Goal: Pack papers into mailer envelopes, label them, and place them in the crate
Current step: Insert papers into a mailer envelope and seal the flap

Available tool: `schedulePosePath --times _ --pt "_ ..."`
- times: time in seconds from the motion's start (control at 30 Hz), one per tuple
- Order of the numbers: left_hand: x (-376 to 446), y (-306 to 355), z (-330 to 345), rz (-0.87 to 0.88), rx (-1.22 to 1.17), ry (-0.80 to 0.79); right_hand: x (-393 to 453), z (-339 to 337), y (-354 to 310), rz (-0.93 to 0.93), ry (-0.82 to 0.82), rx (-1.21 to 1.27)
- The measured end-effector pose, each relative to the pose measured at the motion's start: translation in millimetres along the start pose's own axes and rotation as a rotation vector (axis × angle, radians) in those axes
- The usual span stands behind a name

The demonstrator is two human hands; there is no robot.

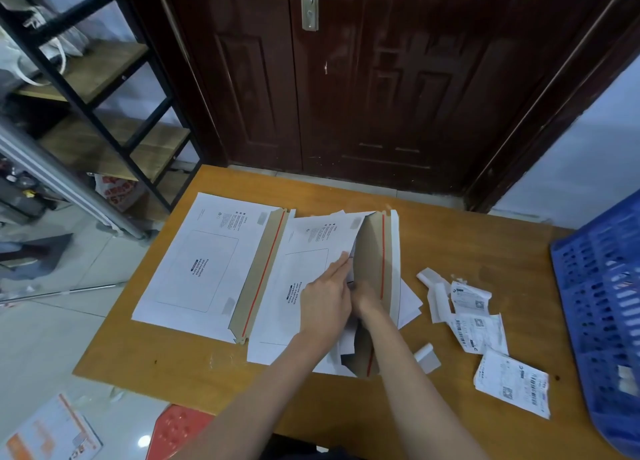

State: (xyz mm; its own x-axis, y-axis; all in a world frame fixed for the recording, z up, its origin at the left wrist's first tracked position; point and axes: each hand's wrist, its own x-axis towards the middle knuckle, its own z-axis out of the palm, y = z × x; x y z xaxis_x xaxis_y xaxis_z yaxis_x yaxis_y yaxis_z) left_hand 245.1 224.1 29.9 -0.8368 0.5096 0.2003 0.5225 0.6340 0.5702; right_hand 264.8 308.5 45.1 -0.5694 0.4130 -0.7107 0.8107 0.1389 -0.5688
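Observation:
Two white mailer envelopes lie side by side on the wooden table. The left mailer lies flat, its brown flap with a red strip open. The right mailer has its brown flap raised. My left hand rests flat on its front, straight fingers at the mouth's edge. My right hand is tucked into the mouth, curled on the white papers, its fingers mostly hidden by the flap. The papers stick out past the flap on the right and at the near end.
Printed shipping labels and peeled backing scraps lie on the table to the right. A blue plastic crate stands at the right edge. A dark door is behind the table, a metal shelf rack to the left.

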Motion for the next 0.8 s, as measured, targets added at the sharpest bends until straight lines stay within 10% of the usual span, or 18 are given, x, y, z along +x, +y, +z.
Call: schedulePosePath --times 0.8 --pt "17 9 -3 -0.079 0.041 -0.057 1 -1 14 -0.054 0.070 -0.127"
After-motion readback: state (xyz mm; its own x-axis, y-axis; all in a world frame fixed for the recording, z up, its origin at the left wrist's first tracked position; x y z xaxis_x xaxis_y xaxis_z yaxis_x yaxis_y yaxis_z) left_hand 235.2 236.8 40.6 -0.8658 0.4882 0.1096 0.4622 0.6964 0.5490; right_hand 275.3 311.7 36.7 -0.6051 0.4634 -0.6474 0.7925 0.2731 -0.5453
